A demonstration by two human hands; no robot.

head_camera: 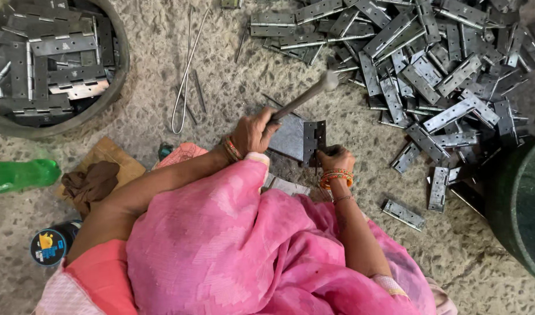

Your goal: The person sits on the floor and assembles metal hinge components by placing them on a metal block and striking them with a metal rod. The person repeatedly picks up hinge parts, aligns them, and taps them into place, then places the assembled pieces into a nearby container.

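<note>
A person in a pink garment sits on a speckled stone floor (162,76) working a metal hinge (314,139), which lies opened flat near the middle of the floor. Its long axis runs away from the person's body toward the far edge, and its knuckle line runs the same way. The hinge rests against the right edge of a dark metal plate (288,139). The right hand (335,158), wearing orange bangles, is closed at the near end of the hinge; the fingers are curled in tight and pinch its lower edge, though the exact grip is hidden beneath the knuckles. The left hand (253,132) is clenched in a fist around the handle of a hammer (305,96). The hammer slants up and to the right, its blurred head raised above the plate and pointing toward the far right corner. A large heap of hinges (430,64) spreads across the far right of the floor, and two loose ones lie just right of the right forearm. A round basin (118,76) of more hinges sits in the far left corner, with a bent wire (184,81) beside it. Along the left edge are a green bottle (19,175), a brown cloth (91,181) on cardboard and a round tin (48,247). A dark green drum (521,204) stands at the right edge.
</note>
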